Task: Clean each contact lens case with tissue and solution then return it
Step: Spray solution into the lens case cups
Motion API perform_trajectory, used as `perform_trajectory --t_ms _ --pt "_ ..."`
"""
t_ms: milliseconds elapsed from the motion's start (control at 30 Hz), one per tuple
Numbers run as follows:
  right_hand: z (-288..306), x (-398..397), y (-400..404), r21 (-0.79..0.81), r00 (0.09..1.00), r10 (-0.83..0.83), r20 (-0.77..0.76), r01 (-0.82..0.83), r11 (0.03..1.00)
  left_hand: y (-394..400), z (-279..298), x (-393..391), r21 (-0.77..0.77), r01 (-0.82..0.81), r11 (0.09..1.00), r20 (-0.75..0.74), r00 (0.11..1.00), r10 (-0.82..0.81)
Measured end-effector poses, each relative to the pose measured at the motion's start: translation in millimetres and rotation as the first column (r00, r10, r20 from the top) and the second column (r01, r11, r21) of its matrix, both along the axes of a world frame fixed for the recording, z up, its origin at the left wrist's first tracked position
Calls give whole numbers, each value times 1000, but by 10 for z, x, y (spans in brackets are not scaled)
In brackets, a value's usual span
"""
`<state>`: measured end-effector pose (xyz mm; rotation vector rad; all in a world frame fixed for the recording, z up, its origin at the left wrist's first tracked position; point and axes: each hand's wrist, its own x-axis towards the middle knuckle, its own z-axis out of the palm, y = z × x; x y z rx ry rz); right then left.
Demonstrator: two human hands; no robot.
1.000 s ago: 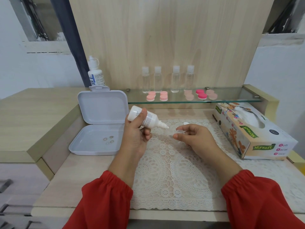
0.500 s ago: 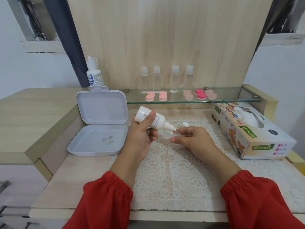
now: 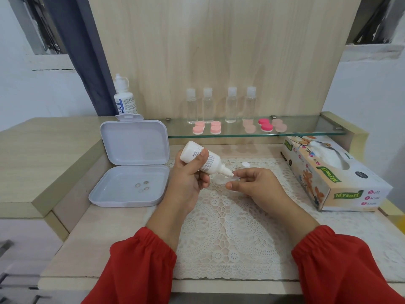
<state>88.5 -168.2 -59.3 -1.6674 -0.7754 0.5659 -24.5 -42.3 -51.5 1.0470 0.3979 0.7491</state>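
The clear contact lens case (image 3: 230,179) sits pinched between the thumb and fingers of the right hand (image 3: 256,187), held just above the lace mat (image 3: 230,238) at the middle of the desk (image 3: 105,233). The left hand (image 3: 188,178) grips the small solution bottle (image 3: 202,159), tilted so its nozzle points down into the case, touching it or nearly so (which of the two cannot be told). A small white cap (image 3: 245,165) lies on the mat just beyond the right hand.

The likely trouble is overfilling: too hard a squeeze could flood the shallow well and wet the mat. The light case could also tip if the nozzle pushes on it.

Compared with a second ago, the bottle has swung rightward and dipped, closing the gap to the case.
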Motion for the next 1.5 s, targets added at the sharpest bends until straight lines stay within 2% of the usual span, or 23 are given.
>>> perform_trajectory --t_ms 467,1500 --pt "9 -12 4 13 1000 6 6 -6 1000 -1 -9 3 37 -2 999 -5 1000 2" --pt "-6 3 9 15 1000 20 12 -20 1000 6 -17 18 14 3 1000 -9 1000 -3"
